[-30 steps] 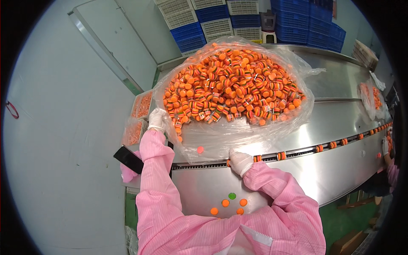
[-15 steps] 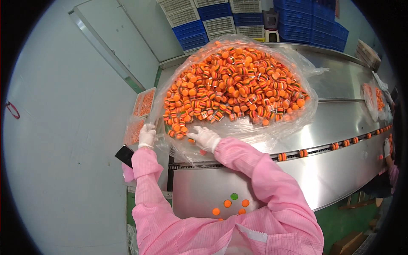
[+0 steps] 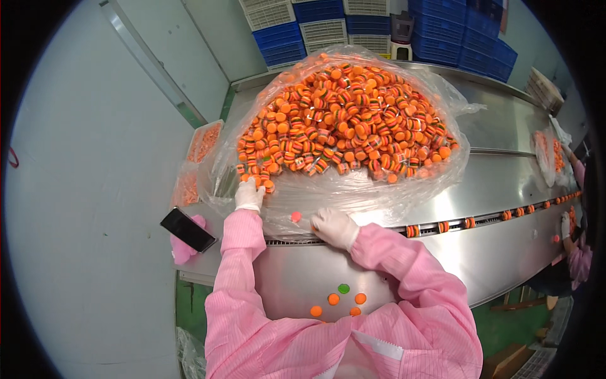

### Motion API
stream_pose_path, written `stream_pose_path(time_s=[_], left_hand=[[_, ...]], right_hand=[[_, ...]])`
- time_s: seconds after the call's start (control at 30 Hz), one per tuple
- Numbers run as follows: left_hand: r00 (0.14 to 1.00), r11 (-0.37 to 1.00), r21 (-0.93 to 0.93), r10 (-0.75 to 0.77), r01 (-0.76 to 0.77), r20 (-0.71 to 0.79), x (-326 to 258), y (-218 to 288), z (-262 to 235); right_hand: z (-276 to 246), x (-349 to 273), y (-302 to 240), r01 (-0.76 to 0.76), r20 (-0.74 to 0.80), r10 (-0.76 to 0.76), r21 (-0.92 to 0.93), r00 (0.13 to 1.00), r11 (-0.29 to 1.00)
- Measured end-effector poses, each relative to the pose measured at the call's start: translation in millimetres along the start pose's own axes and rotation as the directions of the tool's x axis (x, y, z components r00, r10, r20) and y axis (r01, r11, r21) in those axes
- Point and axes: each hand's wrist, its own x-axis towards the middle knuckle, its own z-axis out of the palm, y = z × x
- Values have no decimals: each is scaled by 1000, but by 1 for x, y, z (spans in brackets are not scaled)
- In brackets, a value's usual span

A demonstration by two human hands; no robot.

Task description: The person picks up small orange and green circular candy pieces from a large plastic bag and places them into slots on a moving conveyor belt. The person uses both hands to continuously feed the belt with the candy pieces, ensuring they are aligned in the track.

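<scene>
A large heap of round striped candies [image 3: 353,120], orange, red, yellow and green, lies on a clear plastic sheet or opened bag [image 3: 297,201]. My left hand [image 3: 250,194], in a white glove, reaches to the heap's near left corner. Its fingers are stretched out and touch the candies there. Over the near edge of the plastic, beside the conveyor channel [image 3: 394,232], is my gloved right hand [image 3: 336,228]. Those fingers are curled together, with a bit of orange showing at the tips, apparently a candy. A pink-red loose disc [image 3: 295,216] lies between my hands.
Striped candies [image 3: 470,222] stand in a row along the channel. Loose orange discs [image 3: 333,299] and a green disc [image 3: 343,288] lie near me. At left are a phone [image 3: 188,229] and tubs of orange pieces [image 3: 204,142]. Another person's gloved hand [image 3: 565,224] works at far right.
My left hand has moved from beside the tubs rightward to the heap's corner. My right hand has drawn back from the heap toward the channel. The candies in the channel have shifted.
</scene>
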Motion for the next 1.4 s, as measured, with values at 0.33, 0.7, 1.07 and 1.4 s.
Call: stream_pose_path(time_s=[0.33,0.7,1.07,1.4], left_hand=[[980,985,150,-115,91,160,3,26,30],[771,652,-437,611,-619,-182,-128,77,-17],[566,620,-177,777,-765,275,-121,92,-24],[957,964,79,240,-255,162,14,34,41]], right_hand=[[-21,-36,33,-75,-193,56,-96,980,993],[-6,69,92,-719,-135,707,-98,694,688],[-19,36,100,-679,-3,690,-178,724,712],[-14,4,90,-487,-396,530,213,750,847]])
